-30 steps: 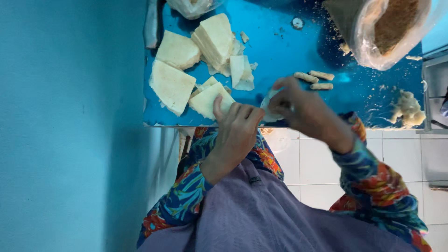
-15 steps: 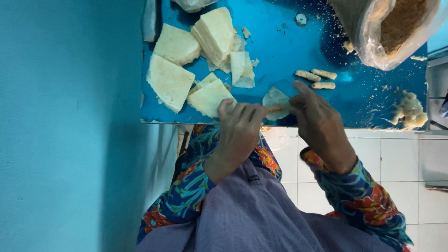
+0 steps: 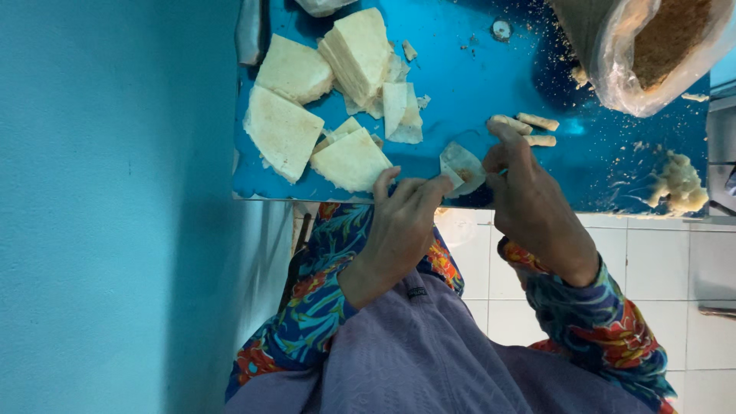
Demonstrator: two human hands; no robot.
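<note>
pale dough wrapper [image 3: 461,165] is pinched between both hands right at the near edge of the blue tabletop [image 3: 460,84]. left hand [image 3: 399,230] has its fingertips pressed together on the wrapper's 8 o'clock corner, right hand [image 3: 533,203] has its grip closed on the 3 o'clock side, thumb and fingers curled round it. there's a bit of brownish filling showing in the middle of the wrapper, and it looks partly folded, can't tell how far.

going outward: at 1 o'clock from the wrapper, just past the right hand's fingertips, three little rolled pieces [image 3: 529,126] lie close together. at 9 to 11 o'clock sits a bunch of cut wrapper wedges [image 3: 282,130], some flat, some in a stack [image 3: 360,54], one wedge touching the left hand's fingers. further off at 1 o'clock is a clear plastic bag [image 3: 652,46] with brown crumbly filling in it, crumbs scattered around it. at 3 o'clock, well apart, a lump of pale dough scraps [image 3: 678,184] near the tabletop's edge. sleeves are a floral print [image 3: 606,330], and a greyish-purple cloth [image 3: 429,360] covers the lap, white tiled floor [image 3: 659,261] below.
</note>
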